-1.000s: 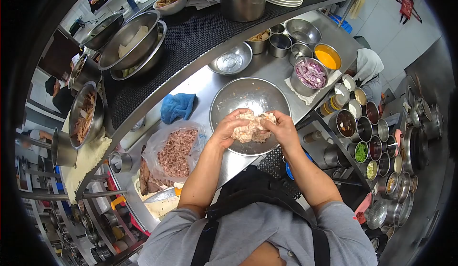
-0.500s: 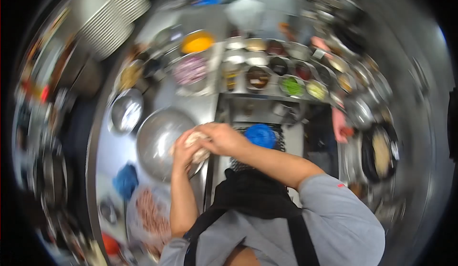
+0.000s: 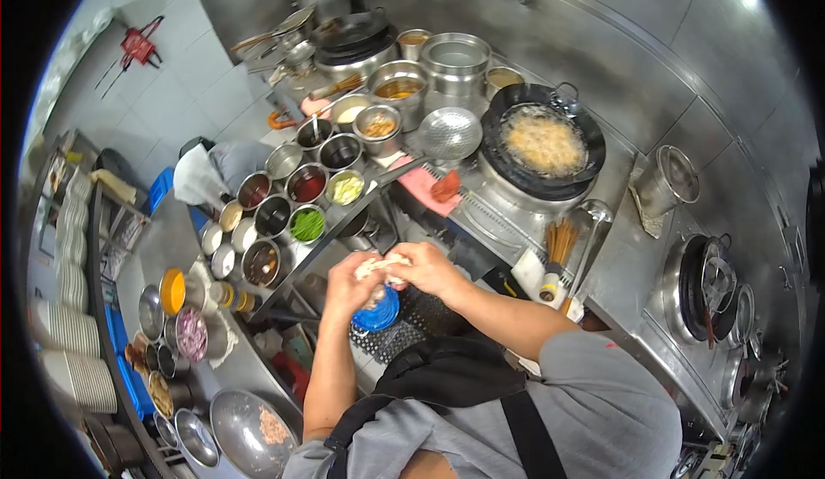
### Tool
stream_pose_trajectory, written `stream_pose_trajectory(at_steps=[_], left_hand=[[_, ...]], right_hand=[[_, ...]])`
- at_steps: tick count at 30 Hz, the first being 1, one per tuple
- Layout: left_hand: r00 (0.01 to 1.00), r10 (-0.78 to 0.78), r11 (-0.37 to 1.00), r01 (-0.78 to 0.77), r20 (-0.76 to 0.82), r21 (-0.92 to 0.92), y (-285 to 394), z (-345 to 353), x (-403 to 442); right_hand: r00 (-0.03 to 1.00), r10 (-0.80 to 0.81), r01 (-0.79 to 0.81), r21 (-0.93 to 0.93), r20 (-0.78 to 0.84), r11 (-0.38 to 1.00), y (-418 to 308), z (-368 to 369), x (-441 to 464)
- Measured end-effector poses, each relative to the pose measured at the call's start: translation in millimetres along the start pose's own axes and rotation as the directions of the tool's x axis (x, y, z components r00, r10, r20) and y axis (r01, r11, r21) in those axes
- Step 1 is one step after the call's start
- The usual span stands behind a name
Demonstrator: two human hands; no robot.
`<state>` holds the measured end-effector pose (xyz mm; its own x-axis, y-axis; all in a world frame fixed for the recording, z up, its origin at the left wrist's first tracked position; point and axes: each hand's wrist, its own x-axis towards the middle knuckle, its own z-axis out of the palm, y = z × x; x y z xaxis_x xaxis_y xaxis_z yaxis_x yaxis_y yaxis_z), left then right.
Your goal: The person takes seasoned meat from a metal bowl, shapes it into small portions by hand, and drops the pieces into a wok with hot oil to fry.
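My left hand (image 3: 346, 286) and my right hand (image 3: 423, 269) are close together in front of the apron, both closed on a clump of pale, sticky food (image 3: 378, 267) that looks like raw coated meat. Some of it bridges the gap between the fingers, and more shows below the left fingers. Ahead and to the right, a black wok (image 3: 543, 140) holds bubbling oil with a pale golden foam. A big steel bowl (image 3: 236, 423) at the lower left has a small pinkish lump inside.
Several sauce and topping pots (image 3: 307, 184) line the counter ahead. A perforated strainer (image 3: 450, 134) lies left of the wok. A bamboo brush (image 3: 559, 251) and a long-handled ladle (image 3: 593, 221) rest at the stove's edge. A blue round container (image 3: 376, 314) stands below my hands.
My view has swung right from the side counter to the stove. Both hands have left the steel bowl, carrying the pale meat, and are now over the gap between counter and stove.
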<state>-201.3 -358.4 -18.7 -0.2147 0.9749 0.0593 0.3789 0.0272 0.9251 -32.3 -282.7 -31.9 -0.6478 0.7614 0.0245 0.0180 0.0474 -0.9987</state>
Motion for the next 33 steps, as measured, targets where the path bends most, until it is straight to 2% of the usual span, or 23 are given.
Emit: stream_pose_trajectory(at_steps=[1,2,3,5,7,9,10,11,14,15,16,17,20,21,23,25,27,28,29,31,33], left_hand=[[0.998,-0.042,0.998,0.044,0.052,-0.040,2,27,20],[0.995,-0.036,0.998,0.040,0.089,-0.044,3,52,39],[0.991,-0.037,0.998,0.044,0.127,-0.048,10,76,56],[0.969,-0.052,0.976,0.100,0.243,-0.194,32,118,90],[0.943,-0.088,0.903,0.212,0.321,-0.374,43,158,118],[0.912,-0.101,0.832,0.297,0.397,-0.469,53,195,143],[0.880,-0.115,0.771,0.372,0.461,-0.517,62,210,152],[0.875,-0.102,0.774,0.369,0.473,-0.515,68,222,161],[0.813,-0.158,0.565,0.540,0.561,-0.624,80,256,184],[0.792,-0.138,0.482,0.578,0.595,-0.658,88,264,189],[0.770,-0.141,0.465,0.606,0.622,-0.645,93,272,194],[0.747,-0.146,0.450,0.634,0.649,-0.629,96,278,199],[0.690,-0.133,0.477,0.674,0.711,-0.564,97,291,212],[0.678,-0.133,0.478,0.682,0.723,-0.553,94,294,216],[0.671,-0.144,0.443,0.701,0.727,-0.559,84,297,227],[0.653,-0.142,0.434,0.717,0.744,-0.546,73,294,240],[0.624,-0.183,0.427,0.747,0.760,-0.510,67,285,253],[0.628,-0.177,0.425,0.743,0.758,-0.517,64,279,262],[0.617,-0.178,0.441,0.747,0.767,-0.498,60,274,270],[0.611,-0.177,0.445,0.749,0.772,-0.491,53,262,287],[0.592,-0.114,0.415,0.758,0.798,-0.504,45,251,305]], right_hand=[[0.998,-0.013,0.013,-0.006,-0.064,1.000,0,-28,-2],[0.992,0.084,-0.073,0.105,-0.099,0.992,1,-56,-7],[0.990,0.102,-0.077,0.234,-0.097,0.969,8,-83,-8],[0.981,0.109,-0.050,0.333,-0.161,0.941,3,-136,-14],[0.953,0.131,0.011,0.465,-0.272,0.885,0,-181,-25],[0.913,0.178,0.048,0.530,-0.367,0.847,-6,-223,-39],[0.901,0.147,0.113,0.548,-0.408,0.829,-9,-239,-48],[0.888,0.143,0.150,0.567,-0.438,0.810,-9,-255,-57],[0.827,0.138,0.251,0.577,-0.546,0.777,-19,-287,-72],[0.800,0.157,0.304,0.617,-0.580,0.726,-17,-295,-75],[0.771,0.179,0.360,0.651,-0.611,0.669,-14,-302,-78],[0.753,0.182,0.377,0.641,-0.632,0.668,-4,-310,-78],[0.606,0.340,0.330,0.617,-0.719,0.715,27,-324,-69],[0.593,0.346,0.336,0.614,-0.727,0.714,32,-327,-67],[0.630,0.302,0.312,0.590,-0.715,0.745,43,-333,-57],[0.604,0.354,0.268,0.601,-0.714,0.753,31,-333,-45],[0.594,0.359,0.301,0.613,-0.720,0.730,25,-335,-34],[0.604,0.297,0.386,0.597,-0.740,0.703,33,-337,-27],[0.584,0.321,0.458,0.629,-0.746,0.629,38,-339,-23],[0.452,0.348,0.454,0.548,-0.821,0.703,56,-333,4],[0.614,0.418,0.184,0.637,-0.670,0.749,70,-323,29]])
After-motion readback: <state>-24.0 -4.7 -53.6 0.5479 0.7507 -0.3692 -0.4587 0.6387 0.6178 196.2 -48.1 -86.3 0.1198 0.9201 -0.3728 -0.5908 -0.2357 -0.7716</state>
